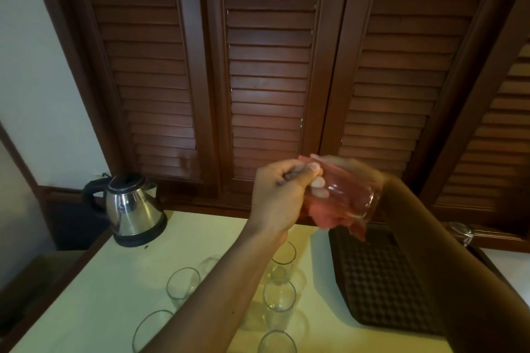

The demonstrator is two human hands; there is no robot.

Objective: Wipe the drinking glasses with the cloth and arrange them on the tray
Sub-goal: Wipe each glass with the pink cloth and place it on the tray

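A clear drinking glass (pixel 344 195) is held on its side in the air, above the far edge of the tray. My left hand (pixel 279 198) grips its open end, with fingertips showing inside through the glass. A pink cloth (pixel 329 218) is wrapped around the glass and hangs below it. My right hand (pixel 370 178) is blurred and holds the cloth against the glass's far side and base. The dark patterned tray (pixel 381 281) lies on the table at the right. Several more glasses stand on the pale table, among them one (pixel 183 284) at the left and one (pixel 279 298) under my left forearm.
A steel electric kettle (pixel 132 206) stands at the table's (pixel 206 226) far left corner. Another glass object (pixel 461 233) shows past my right arm, beyond the tray. Dark louvred wooden doors (pixel 269 66) fill the wall behind the table.
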